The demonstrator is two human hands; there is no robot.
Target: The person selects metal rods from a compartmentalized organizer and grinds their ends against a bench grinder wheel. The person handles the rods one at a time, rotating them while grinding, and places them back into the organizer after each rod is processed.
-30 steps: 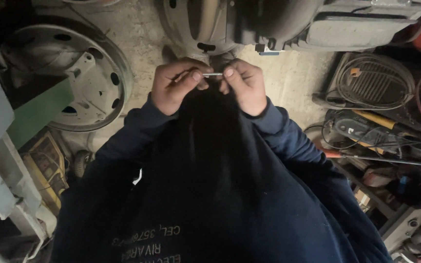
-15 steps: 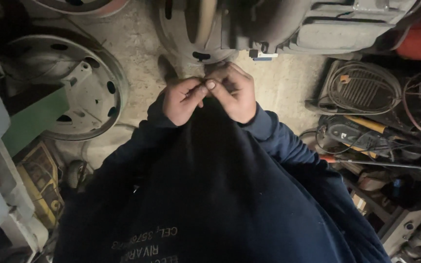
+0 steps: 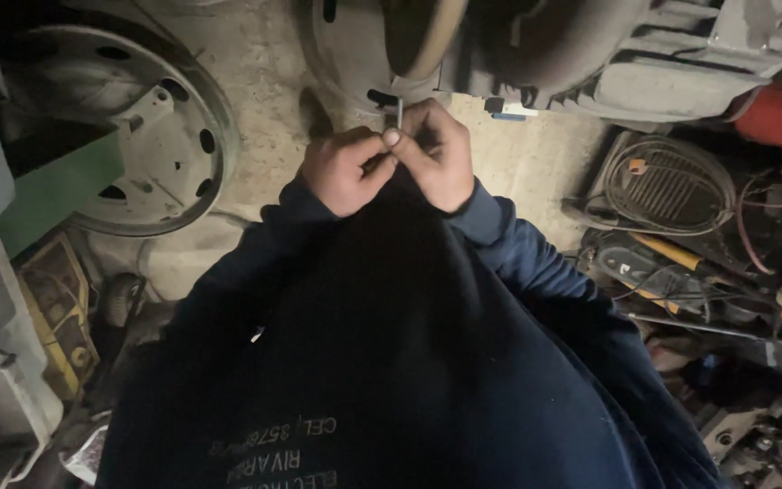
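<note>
My left hand [image 3: 344,170] and right hand [image 3: 439,154] pressed together, pinching a small metal pin [image 3: 398,113] at upper centre | motor housing [image 3: 536,54] edge just above | bare concrete floor [image 3: 264,81] open upper left, wheel rim [image 3: 151,136] beyond.

Two hands [image 3: 391,163], one small metal pin [image 3: 398,113], one wheel rim [image 3: 151,136], one wire coil [image 3: 667,186].

Concrete floor [image 3: 264,63], pale and stained. On it we list: a steel wheel rim [image 3: 151,136] at left, a grey machine housing [image 3: 644,63] along the top, a coiled cable [image 3: 672,186] and scattered hand tools [image 3: 672,263] at right, a yellow case [image 3: 56,308] lower left.
</note>
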